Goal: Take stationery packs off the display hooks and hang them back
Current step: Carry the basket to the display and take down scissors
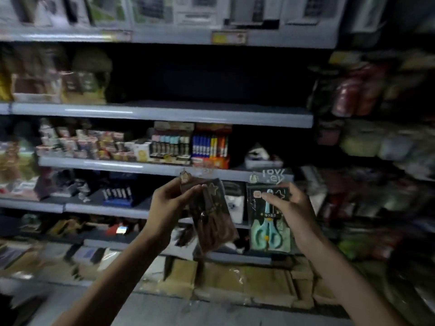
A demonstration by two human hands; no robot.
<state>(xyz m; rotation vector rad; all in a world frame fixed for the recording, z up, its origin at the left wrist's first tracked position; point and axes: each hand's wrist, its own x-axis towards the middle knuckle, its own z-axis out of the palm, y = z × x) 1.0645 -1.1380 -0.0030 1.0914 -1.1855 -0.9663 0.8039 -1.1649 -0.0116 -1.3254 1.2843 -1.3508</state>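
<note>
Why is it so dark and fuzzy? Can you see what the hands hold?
Head view: light is dim, shelf backs nearly black; the sides are blurred and bent by the wide lens; the middle is clearer, so the left hand shows a brown pack, the right hand a scissors pack; glare streaks the shelf edge.

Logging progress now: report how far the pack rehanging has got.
Done: two packs look off their hooks. In hand: the left hand grips a brown pack, the right hand pinches a teal scissors pack. Left: hanging both back; no hook shows clearly.

left hand pinching brown pack, right hand gripping scissors pack
</note>
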